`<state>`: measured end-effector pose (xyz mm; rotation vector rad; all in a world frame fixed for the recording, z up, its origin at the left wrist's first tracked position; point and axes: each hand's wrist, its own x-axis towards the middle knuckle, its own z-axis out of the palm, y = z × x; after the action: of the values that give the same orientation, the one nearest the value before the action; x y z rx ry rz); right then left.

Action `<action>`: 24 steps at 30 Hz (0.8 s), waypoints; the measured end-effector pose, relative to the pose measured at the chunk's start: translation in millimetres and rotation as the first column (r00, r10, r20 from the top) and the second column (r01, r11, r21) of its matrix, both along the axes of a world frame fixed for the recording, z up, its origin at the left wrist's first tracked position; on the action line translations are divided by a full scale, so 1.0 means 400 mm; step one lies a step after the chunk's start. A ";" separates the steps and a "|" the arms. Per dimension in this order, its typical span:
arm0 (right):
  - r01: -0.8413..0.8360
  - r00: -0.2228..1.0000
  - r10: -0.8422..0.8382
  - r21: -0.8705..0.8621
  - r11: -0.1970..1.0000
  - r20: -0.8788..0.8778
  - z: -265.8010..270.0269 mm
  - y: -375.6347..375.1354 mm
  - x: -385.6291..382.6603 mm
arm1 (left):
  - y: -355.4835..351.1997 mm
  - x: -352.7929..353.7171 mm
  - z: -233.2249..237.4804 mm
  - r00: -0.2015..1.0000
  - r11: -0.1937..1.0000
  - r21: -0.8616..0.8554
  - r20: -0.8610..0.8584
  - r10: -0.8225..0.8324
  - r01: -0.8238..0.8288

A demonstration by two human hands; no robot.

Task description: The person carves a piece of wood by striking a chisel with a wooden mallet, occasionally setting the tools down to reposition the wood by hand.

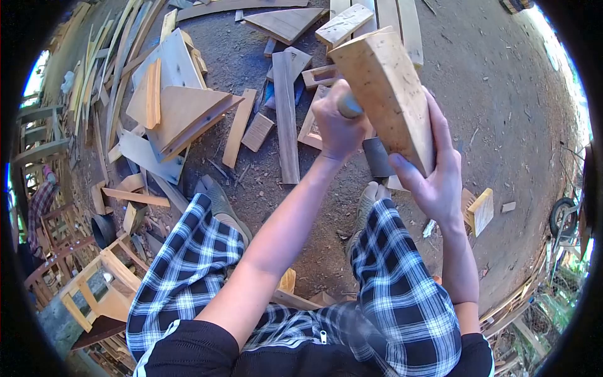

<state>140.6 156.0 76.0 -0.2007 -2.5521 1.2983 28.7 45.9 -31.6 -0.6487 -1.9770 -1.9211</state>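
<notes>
A thick wooden block, pale brown with small dark marks, is held up at a tilt in front of me. My right hand grips its lower end, with the thumb on the near face and the fingers along the right side. Just left of the block, my left hand is closed in a fist around a round wooden handle. The handle's end shows at the top of the fist; the rest of that tool is hidden. Below the block, a dark grey cylinder is near my foot.
Cut boards are piled at the left on the dirt floor, with long strips behind. A long plank and a small block lie ahead. Wooden frames stand at lower left. A wheel is far right.
</notes>
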 end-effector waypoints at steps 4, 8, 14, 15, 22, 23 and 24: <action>0.078 0.987 -0.110 -0.242 0.967 -0.118 -0.019 0.005 0.018 | -0.060 -0.051 0.020 0.866 0.924 0.240 0.475 0.155 -0.297; 0.168 0.984 -0.162 -0.106 0.980 0.070 -0.025 0.035 0.040 | -0.119 -0.076 0.068 0.881 0.869 0.432 0.473 0.008 -0.240; 0.178 0.984 -0.173 -0.157 0.971 0.050 -0.049 0.038 0.052 | -0.094 -0.060 0.038 0.884 0.867 0.452 0.467 -0.028 -0.212; 0.182 0.983 -0.175 -0.156 0.971 0.055 -0.049 0.039 0.054 | -0.093 -0.058 0.035 0.884 0.866 0.454 0.467 -0.031 -0.209; 0.182 0.975 -0.153 -0.181 0.966 0.160 -0.015 0.018 0.036 | -0.064 -0.028 0.034 0.901 0.938 0.310 0.433 0.008 -0.157; 0.158 0.983 -0.141 -0.146 0.977 0.118 0.000 0.017 0.026 | -0.058 -0.021 0.017 0.918 0.952 0.265 0.396 0.036 -0.151; 0.123 0.992 -0.125 -0.139 0.983 -0.005 0.013 0.020 0.011 | -0.046 -0.010 0.033 0.935 0.978 0.164 0.349 0.062 -0.125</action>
<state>145.1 163.9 81.3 -0.3714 -2.3973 1.4230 24.8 27.5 -18.4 -0.1736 -1.9435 -2.2432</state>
